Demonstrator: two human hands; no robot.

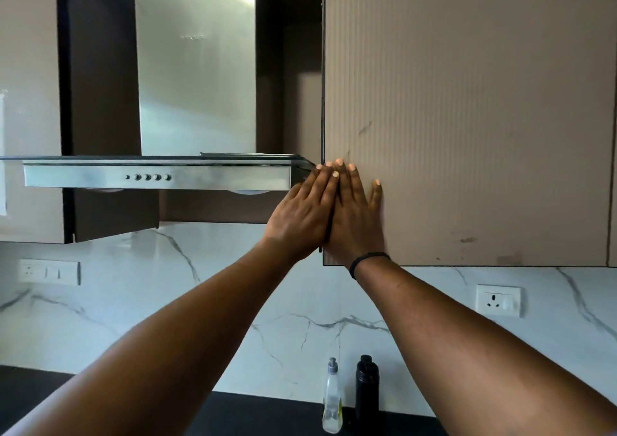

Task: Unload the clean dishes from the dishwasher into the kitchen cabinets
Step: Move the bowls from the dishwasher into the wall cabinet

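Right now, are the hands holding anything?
No. The left hand and right hand press flat on the ribbed beige cabinet door near its lower left edge.

The cabinet door (467, 108) is beige with fine upright ribbing and a few dark scuffs low down; it hangs above the worktop, right of the steel hood, its left edge beside a dark gap

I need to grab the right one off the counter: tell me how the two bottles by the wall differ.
The clear bottle is see-through, slim, with a grey cap and what looks like yellowish liquid near its bottom; the black bottle is opaque, wider and dark all over, lid included. The clear one stands left, the black one right. Both stand upright on the dark counter against the marble wall.
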